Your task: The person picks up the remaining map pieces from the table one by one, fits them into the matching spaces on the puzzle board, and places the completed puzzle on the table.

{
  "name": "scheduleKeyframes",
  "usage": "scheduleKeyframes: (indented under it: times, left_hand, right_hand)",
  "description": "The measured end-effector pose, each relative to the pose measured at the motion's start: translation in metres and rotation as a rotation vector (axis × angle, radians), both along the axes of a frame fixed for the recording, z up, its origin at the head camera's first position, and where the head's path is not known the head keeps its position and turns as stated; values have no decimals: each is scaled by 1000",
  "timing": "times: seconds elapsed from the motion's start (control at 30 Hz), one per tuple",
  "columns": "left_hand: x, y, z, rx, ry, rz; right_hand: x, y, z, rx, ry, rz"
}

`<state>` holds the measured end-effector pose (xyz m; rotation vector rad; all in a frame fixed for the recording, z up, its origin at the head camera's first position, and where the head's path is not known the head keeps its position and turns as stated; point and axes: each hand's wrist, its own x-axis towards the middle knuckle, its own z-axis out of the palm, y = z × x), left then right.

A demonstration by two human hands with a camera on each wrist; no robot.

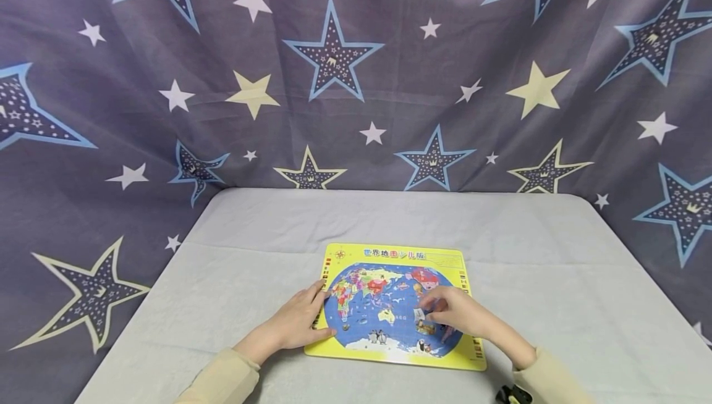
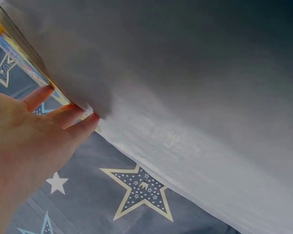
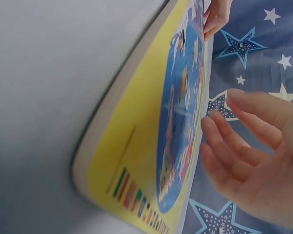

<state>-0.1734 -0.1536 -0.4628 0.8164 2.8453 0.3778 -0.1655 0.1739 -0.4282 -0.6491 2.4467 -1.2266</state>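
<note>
A yellow-bordered world map puzzle board (image 1: 334,347) with Chinese lettering lies on the table. My left hand (image 1: 301,319) rests at its left edge, thumb on the lower left border and fingers spread along the side. In the left wrist view those fingers (image 2: 64,116) are extended along the board's edge. Over the map's right part hovers my right hand (image 1: 458,312), fingers loosely bent beside a small whitish patch (image 1: 419,314) on the blue sea. From the right wrist view, its fingers (image 3: 224,146) and thumb stand apart with nothing between them.
Grey cloth covers the table (image 1: 556,305). Behind and beside it hangs a dark curtain (image 1: 384,33) printed with stars. A small black object (image 1: 513,395) is by the right sleeve at the lower edge of the head view.
</note>
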Motion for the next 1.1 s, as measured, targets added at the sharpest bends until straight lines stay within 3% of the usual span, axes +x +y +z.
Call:
scheduleKeyframes:
  times: [0.4,0.7,1.1]
  left_hand:
    - [0,0,0,7,-9,1]
    - [1,0,0,2,-6,-1]
    - [1,-1,0,14,5,-4]
  right_hand:
    - [4,17,0,-18,13,-4]
    - [7,30,-1,38,80,-27]
    - [17,52,4,57,44,-48]
